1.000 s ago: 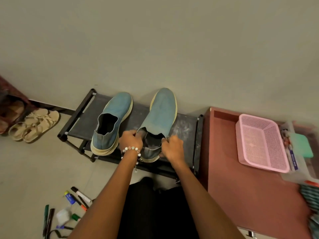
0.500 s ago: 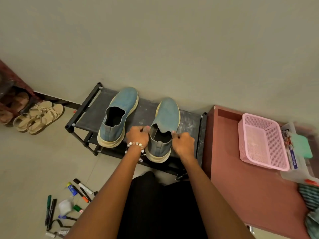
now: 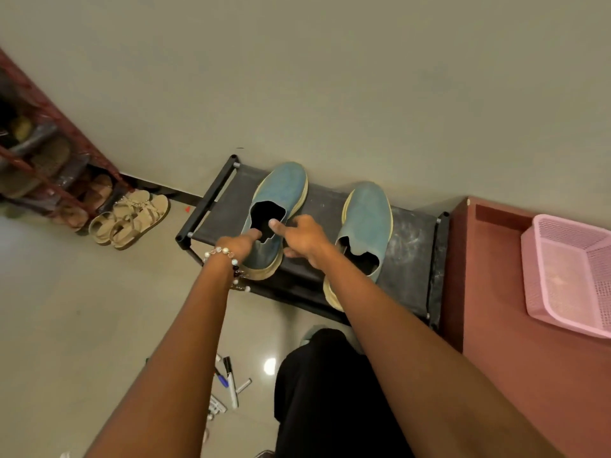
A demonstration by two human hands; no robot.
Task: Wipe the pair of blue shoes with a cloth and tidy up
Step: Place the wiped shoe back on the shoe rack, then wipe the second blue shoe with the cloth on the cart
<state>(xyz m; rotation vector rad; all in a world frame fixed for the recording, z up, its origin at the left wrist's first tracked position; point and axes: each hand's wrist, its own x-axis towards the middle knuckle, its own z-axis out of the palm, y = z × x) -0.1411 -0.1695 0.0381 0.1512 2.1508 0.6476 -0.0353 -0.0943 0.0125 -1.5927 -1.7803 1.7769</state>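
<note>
- Two blue slip-ons on black shoe rack (image 3: 410, 239), toes twd wall.
- L hand (image 3: 243, 242) + R hand (image 3: 302, 238) pinch collar of left shoe (image 3: 276, 216).
- Right shoe (image 3: 363, 226) untouched, just beside.

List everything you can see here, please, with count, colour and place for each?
blue shoes: two, blue with pale soles, side by side on the rack
shoe rack: one, black, against the wall
sandals: one pair, tan, on the floor left of the rack
basket: one, pink, on the red-brown surface at right
markers: several, mixed colours, on the floor
left hand: at the left shoe's opening, beaded bracelet on the wrist
right hand: at the same shoe's opening
</note>
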